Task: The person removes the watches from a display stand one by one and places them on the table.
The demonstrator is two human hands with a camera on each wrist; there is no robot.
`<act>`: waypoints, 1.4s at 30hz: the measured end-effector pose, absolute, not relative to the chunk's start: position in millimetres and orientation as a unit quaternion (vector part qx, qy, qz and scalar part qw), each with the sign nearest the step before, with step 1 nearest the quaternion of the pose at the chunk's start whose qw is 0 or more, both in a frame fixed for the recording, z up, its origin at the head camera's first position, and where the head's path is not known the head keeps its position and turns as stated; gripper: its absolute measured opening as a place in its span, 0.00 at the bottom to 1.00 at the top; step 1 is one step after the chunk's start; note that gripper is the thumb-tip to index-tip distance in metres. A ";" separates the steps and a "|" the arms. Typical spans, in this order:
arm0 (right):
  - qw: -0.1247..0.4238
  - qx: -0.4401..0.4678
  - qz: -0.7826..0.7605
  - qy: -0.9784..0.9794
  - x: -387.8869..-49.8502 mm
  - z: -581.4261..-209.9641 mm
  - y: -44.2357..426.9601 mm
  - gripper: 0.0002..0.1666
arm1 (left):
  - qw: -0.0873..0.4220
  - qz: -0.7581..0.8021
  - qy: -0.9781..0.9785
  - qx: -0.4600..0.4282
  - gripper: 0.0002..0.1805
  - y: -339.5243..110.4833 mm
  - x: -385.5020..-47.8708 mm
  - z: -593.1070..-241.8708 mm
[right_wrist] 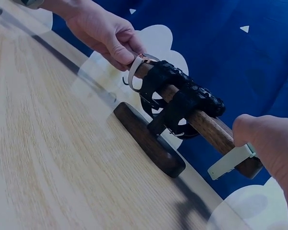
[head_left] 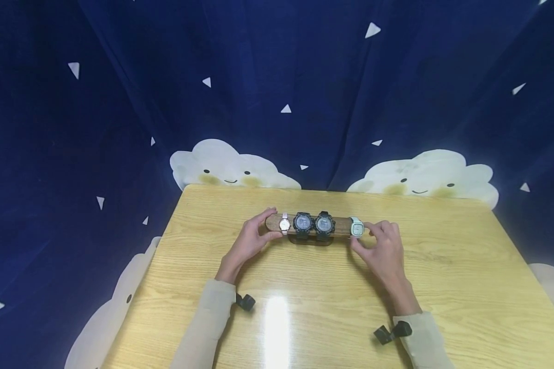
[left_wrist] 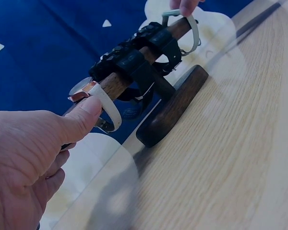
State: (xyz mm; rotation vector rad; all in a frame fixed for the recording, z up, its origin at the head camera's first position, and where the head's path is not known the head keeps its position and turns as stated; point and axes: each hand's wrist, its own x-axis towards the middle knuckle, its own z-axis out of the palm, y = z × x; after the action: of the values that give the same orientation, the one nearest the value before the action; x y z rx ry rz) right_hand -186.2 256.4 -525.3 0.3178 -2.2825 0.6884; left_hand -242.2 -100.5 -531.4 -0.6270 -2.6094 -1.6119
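Note:
A dark wooden watch stand [head_left: 342, 226] with a horizontal bar stands on the table. My left hand [head_left: 248, 240] grips the bar's left end, its thumb beside a small watch with a pale strap [head_left: 284, 224]. Two chunky black digital watches, one left [head_left: 303, 222] and one right [head_left: 324, 224], sit side by side around the middle of the bar. At the right end my right hand [head_left: 384, 252] pinches a mint green square watch [head_left: 357, 229] between thumb and fingers. Its strap [right_wrist: 230, 162] hangs beside the bar's end in the right wrist view.
Under the bar, the stand's rounded base [left_wrist: 175, 108] rests on the light wood table [head_left: 323, 307]. Behind the table hangs a dark blue curtain [head_left: 258, 51] with white triangles and smiling clouds. Small black devices [head_left: 392, 333] are at both wrists.

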 end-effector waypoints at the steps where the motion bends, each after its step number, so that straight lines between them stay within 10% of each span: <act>1: 0.359 0.122 0.266 -0.886 -186.2 -525.4 256.8 0.26 | 0.005 -0.515 -0.833 -0.200 0.39 -100.5 -242.1 -531.4; 42: 0.371 0.140 0.308 -0.865 -188.2 -530.6 263.5 0.25 | 0.002 -0.517 -0.832 -0.202 0.39 -99.4 -241.6 -530.8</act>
State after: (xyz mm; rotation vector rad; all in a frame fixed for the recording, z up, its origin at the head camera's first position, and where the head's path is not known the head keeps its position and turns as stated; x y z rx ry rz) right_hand -188.2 263.5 -530.6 0.3585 -2.2180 0.7904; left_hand -241.6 -99.4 -530.8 -0.6336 -2.6092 -1.6215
